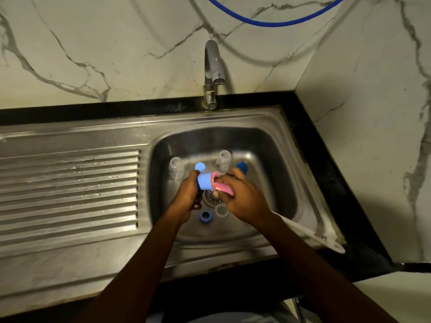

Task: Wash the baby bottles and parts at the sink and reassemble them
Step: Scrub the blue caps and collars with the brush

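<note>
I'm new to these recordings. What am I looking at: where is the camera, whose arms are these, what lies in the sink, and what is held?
There is no machine here: a person works with two bare hands. The single picture comes from a camera worn on the person's head, looking down at a steel sink with a tap behind it. The left hand grips a light blue bottle cap. The right hand holds a pink sponge pressed into the cap's open end. In the basin stand the left clear bottle and the right clear bottle. Nearer the person lie a blue ring and a clear round part. A dark blue piece shows behind the right hand.
</note>
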Action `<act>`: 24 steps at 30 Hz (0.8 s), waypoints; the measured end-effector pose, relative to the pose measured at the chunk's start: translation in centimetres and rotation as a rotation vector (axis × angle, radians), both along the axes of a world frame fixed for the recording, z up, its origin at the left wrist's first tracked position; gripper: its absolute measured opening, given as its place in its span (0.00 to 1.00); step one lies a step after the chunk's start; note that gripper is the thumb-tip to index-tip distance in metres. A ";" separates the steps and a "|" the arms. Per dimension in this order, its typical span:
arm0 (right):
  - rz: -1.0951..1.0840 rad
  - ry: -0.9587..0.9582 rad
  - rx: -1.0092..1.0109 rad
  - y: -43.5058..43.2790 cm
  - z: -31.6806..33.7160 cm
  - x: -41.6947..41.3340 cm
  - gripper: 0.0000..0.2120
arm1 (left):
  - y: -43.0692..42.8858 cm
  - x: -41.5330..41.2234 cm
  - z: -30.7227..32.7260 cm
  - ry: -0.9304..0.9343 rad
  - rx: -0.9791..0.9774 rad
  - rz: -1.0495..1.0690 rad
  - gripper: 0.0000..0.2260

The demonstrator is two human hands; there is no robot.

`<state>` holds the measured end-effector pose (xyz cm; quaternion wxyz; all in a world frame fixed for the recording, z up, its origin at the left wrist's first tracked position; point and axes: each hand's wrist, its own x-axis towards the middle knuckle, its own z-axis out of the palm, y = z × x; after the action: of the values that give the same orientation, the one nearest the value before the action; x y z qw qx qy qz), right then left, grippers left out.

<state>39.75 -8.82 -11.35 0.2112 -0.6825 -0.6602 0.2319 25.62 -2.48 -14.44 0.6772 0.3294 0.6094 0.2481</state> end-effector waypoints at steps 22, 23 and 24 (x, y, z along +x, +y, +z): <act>-0.037 -0.036 -0.256 -0.5 1.9 -6.5 0.07 | 0.3 -3.1 2.3 0.060 0.199 -0.037 0.13; -0.118 0.248 -0.285 -0.2 2.7 -6.3 0.03 | 0.1 -3.0 2.1 0.037 0.205 -0.012 0.14; -0.178 0.574 -0.390 -0.1 3.5 -5.9 0.03 | -0.1 -3.0 1.8 0.003 0.200 0.021 0.16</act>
<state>33.80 -8.96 -7.81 0.2733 -0.6717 -0.4552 0.5165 22.58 -2.59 -12.61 0.6374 0.3893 0.5859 0.3144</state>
